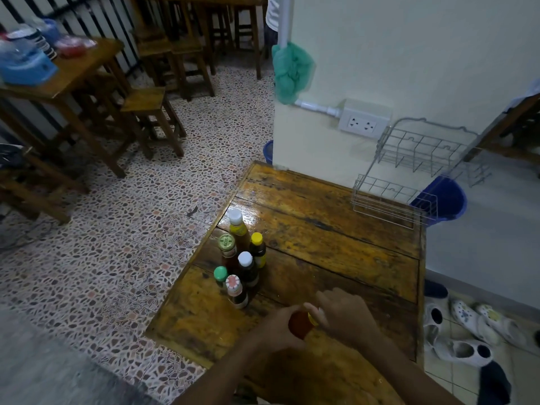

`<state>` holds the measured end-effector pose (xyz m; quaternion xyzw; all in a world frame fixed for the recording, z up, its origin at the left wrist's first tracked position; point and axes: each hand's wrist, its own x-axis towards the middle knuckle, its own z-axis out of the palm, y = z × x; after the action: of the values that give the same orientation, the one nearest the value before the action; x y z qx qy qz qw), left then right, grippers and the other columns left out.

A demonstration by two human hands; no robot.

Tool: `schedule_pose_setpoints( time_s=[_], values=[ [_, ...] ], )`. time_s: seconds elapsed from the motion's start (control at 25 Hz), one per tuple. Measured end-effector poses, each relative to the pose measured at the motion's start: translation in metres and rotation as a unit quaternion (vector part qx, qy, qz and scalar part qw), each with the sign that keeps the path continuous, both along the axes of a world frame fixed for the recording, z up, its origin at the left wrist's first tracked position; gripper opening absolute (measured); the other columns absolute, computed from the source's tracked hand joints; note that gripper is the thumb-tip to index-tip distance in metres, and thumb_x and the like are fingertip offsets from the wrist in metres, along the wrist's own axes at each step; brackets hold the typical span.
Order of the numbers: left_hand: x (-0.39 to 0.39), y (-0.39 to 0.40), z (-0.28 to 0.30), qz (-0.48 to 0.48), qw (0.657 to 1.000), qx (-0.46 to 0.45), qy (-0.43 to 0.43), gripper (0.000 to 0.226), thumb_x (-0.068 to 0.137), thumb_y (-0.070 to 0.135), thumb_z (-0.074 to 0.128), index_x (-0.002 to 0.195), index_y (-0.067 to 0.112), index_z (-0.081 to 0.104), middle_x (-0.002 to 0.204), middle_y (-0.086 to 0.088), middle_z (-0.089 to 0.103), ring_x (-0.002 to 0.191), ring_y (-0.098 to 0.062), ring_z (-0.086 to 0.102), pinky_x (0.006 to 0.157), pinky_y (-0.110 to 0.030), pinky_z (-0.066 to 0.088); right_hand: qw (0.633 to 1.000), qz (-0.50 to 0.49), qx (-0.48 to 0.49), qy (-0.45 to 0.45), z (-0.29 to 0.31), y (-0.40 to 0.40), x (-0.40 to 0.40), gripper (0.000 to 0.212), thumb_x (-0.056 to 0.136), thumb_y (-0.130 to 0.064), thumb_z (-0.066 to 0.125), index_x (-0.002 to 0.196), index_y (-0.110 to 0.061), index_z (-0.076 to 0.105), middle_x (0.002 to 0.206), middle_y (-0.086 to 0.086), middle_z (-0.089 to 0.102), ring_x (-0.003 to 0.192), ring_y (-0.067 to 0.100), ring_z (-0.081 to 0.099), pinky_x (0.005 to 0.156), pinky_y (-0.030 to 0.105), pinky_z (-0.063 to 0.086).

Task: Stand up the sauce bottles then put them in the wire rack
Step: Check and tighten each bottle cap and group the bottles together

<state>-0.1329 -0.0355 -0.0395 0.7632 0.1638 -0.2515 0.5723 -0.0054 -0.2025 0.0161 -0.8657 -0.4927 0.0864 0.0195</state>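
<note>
Several sauce bottles stand upright in a cluster [242,260] near the left edge of the wooden table [336,258]; their caps are white, gold, yellow, green and red-and-white. A red sauce bottle [300,323] lies tilted near the table's front. My left hand [277,325] grips its body, and my right hand [346,314] grips its neck end with the yellow band. The wire rack [409,176], silver with two tiers, stands empty at the far right corner of the table.
A cream wall with a power socket [362,123] rises behind the table. A blue bucket [444,200] sits on the floor behind the rack. Slippers [467,331] lie on the floor at right. Wooden stools [152,118] and tables fill the room at left.
</note>
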Motion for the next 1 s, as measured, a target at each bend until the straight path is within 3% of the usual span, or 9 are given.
schedule_pose_setpoints(
  time_s=[0.16, 0.28, 0.4, 0.48, 0.56, 0.68, 0.76, 0.84, 1.0],
  values=[
    [-0.005, 0.012, -0.004, 0.005, 0.998, 0.064, -0.004, 0.078, 0.073, 0.043, 0.083, 0.143, 0.036, 0.049, 0.132, 0.006, 0.061, 0.115, -0.017, 0.061, 0.095, -0.039, 0.057, 0.998, -0.060, 0.004, 0.017, -0.009, 0.018, -0.006, 0.055, 0.105, -0.055, 0.023, 0.068, -0.028, 0.053, 0.055, -0.006, 0.051, 0.045, 0.009, 0.046, 0.041, 0.026, 0.038],
    [-0.011, 0.013, -0.006, 0.013, 0.993, 0.120, 0.014, 0.078, 0.077, 0.041, 0.082, 0.145, 0.030, 0.047, 0.138, 0.001, 0.057, 0.122, -0.022, 0.058, 0.098, -0.039, 0.052, 0.991, -0.119, -0.046, 0.026, -0.020, 0.032, -0.013, 0.054, 0.106, -0.046, 0.031, 0.063, -0.023, 0.054, 0.051, -0.003, 0.047, 0.040, 0.010, 0.044, 0.037, 0.021, 0.025],
    [-0.015, 0.009, -0.005, -0.001, 0.979, 0.202, -0.013, 0.052, 0.075, 0.036, 0.078, 0.121, 0.029, 0.054, 0.125, 0.004, 0.063, 0.114, -0.023, 0.061, 0.092, -0.039, 0.053, 0.977, -0.098, -0.168, 0.085, -0.022, 0.040, -0.012, 0.030, 0.104, -0.030, 0.039, 0.089, -0.013, 0.059, 0.086, 0.005, 0.066, 0.073, 0.021, 0.066, 0.051, 0.027, 0.037],
    [-0.013, 0.007, -0.005, -0.028, 0.963, 0.263, -0.046, 0.047, 0.078, 0.035, 0.074, 0.118, 0.027, 0.052, 0.123, 0.003, 0.061, 0.112, -0.026, 0.061, 0.090, -0.039, 0.050, 0.954, -0.114, -0.207, 0.187, -0.019, 0.045, -0.005, 0.019, 0.102, -0.021, 0.045, 0.107, -0.007, 0.057, 0.111, 0.017, 0.067, 0.099, 0.033, 0.067, 0.065, 0.033, 0.040],
    [-0.009, 0.008, -0.007, -0.027, 0.957, 0.281, -0.070, 0.050, 0.081, 0.036, 0.074, 0.125, 0.027, 0.052, 0.125, 0.004, 0.060, 0.114, -0.024, 0.060, 0.093, -0.039, 0.050, 0.917, -0.195, -0.191, 0.290, -0.013, 0.045, -0.002, 0.023, 0.104, -0.025, 0.044, 0.105, -0.007, 0.058, 0.097, 0.014, 0.068, 0.086, 0.028, 0.069, 0.057, 0.025, 0.041],
    [-0.003, 0.009, -0.013, -0.003, 0.965, 0.251, -0.077, 0.058, 0.085, 0.043, 0.075, 0.135, 0.028, 0.049, 0.132, 0.007, 0.058, 0.120, -0.019, 0.058, 0.097, -0.038, 0.051, 0.854, -0.358, -0.105, 0.363, 0.000, 0.045, -0.009, 0.065, 0.102, -0.060, 0.036, 0.064, -0.013, 0.061, 0.045, -0.005, 0.057, 0.038, 0.013, 0.053, 0.036, 0.015, 0.036],
    [0.001, 0.007, -0.014, 0.010, 0.968, 0.235, -0.086, 0.060, 0.087, 0.045, 0.075, 0.138, 0.028, 0.048, 0.135, 0.008, 0.058, 0.123, -0.017, 0.057, 0.100, -0.037, 0.050, 0.864, -0.347, -0.095, 0.352, 0.003, 0.049, -0.011, 0.070, 0.097, -0.070, 0.035, 0.059, -0.016, 0.060, 0.047, -0.006, 0.058, 0.038, 0.008, 0.051, 0.042, 0.017, 0.041],
    [0.007, 0.006, -0.015, 0.042, 0.969, 0.217, -0.110, 0.056, 0.086, 0.042, 0.077, 0.135, 0.030, 0.052, 0.132, 0.010, 0.061, 0.122, -0.012, 0.058, 0.099, -0.037, 0.051, 0.882, -0.319, -0.106, 0.329, 0.007, 0.056, -0.010, 0.060, 0.094, -0.072, 0.040, 0.065, -0.022, 0.058, 0.064, -0.005, 0.061, 0.053, 0.009, 0.053, 0.053, 0.021, 0.043],
    [0.018, 0.010, -0.010, 0.115, 0.970, 0.147, -0.156, 0.037, 0.087, 0.021, 0.079, 0.119, 0.018, 0.061, 0.120, 0.003, 0.063, 0.108, -0.016, 0.060, 0.083, -0.030, 0.050, 0.942, -0.230, -0.117, 0.215, 0.016, 0.070, -0.016, 0.066, 0.085, -0.081, 0.037, 0.077, -0.020, 0.062, 0.074, -0.002, 0.065, 0.065, 0.014, 0.061, 0.063, 0.032, 0.052]
  ],
)
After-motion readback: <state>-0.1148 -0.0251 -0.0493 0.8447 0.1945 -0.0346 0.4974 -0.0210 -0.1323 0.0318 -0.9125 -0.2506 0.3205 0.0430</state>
